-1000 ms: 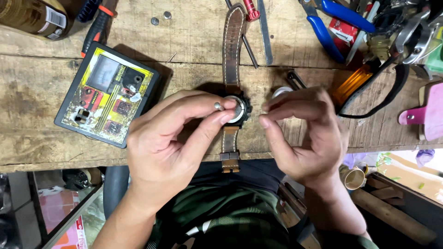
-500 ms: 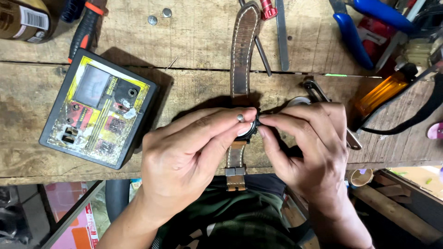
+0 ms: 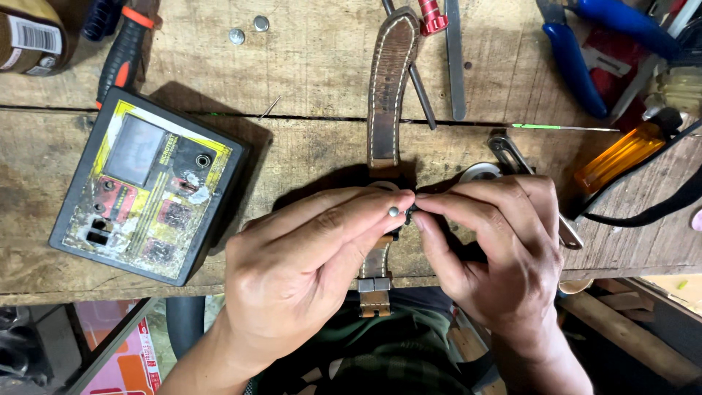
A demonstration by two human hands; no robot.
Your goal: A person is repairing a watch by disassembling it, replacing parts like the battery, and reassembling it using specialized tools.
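Note:
A wristwatch with a worn brown leather strap (image 3: 386, 95) lies lengthwise on the wooden bench (image 3: 314, 80), its buckle end (image 3: 374, 292) hanging over the front edge. My left hand (image 3: 307, 271) grips the watch case from the left, thumb and forefinger curled over it. From the right, my right hand (image 3: 497, 249) pinches the same case with its fingertips. A small round silver part (image 3: 393, 211) shows where the fingertips meet. The case and dial are hidden under my fingers.
A black and yellow tester box (image 3: 146, 190) lies at the left. Two button cells (image 3: 245, 31) and an orange-black tool handle (image 3: 124, 51) lie behind it. Thin metal tools (image 3: 455, 58), blue pliers (image 3: 578, 51), an amber-handled tool (image 3: 621, 157) and a round metal lid (image 3: 479, 172) crowd the right.
My fingertips have closed together over the watch case, which showed its round top a second ago. Both hands have shifted slightly right and toward me in the view.

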